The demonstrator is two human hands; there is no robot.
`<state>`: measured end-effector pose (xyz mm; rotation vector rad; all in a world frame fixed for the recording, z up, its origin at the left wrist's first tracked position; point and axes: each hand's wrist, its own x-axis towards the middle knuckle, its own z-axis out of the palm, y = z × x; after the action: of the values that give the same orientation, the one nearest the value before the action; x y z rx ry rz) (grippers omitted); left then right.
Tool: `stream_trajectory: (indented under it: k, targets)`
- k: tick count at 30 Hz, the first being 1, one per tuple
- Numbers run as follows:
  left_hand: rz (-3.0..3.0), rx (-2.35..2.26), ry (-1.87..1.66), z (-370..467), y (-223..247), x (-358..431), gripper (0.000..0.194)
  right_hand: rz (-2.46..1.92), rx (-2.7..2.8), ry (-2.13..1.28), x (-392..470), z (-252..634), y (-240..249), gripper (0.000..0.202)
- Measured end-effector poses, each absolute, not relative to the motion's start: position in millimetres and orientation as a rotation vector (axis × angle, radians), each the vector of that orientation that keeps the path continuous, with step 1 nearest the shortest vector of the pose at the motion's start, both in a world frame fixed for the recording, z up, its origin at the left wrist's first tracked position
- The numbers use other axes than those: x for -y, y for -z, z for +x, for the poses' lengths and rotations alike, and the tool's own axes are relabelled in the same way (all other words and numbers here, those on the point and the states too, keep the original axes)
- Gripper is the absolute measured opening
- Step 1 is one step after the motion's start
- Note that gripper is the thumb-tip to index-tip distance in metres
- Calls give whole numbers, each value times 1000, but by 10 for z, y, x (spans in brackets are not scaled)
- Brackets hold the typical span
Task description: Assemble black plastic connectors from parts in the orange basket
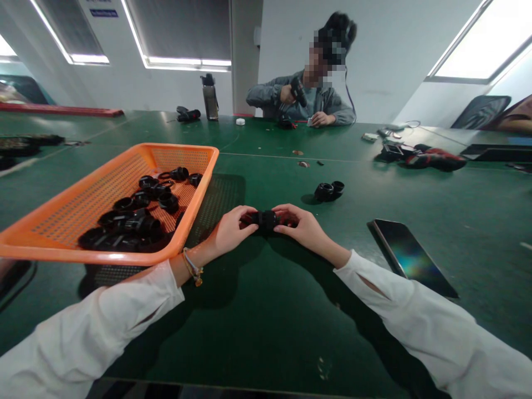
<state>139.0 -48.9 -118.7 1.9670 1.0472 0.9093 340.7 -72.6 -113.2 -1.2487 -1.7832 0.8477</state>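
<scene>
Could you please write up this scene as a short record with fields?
Left hand: fingers and thumb on one end of the held black part
Right hand: fingers and thumb on its other end
Held black part: between left hand and right hand, low over the table; centre at
Orange basket: at left, with several black pieces inside
Phone: flat, at right
Loose black piece: beyond the right hand
Across the table: a seated person holding a dark tool

No readable text, blue sign [103, 13] on the pale wall [111, 41], its lettering too blurred
</scene>
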Motion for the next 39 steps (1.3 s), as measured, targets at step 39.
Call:
stream_trajectory:
  k: [39]
  targets:
    - [1969,-1059,-903,1397,1171,485,24,-1309,1806,-859,737,3392,1091,33]
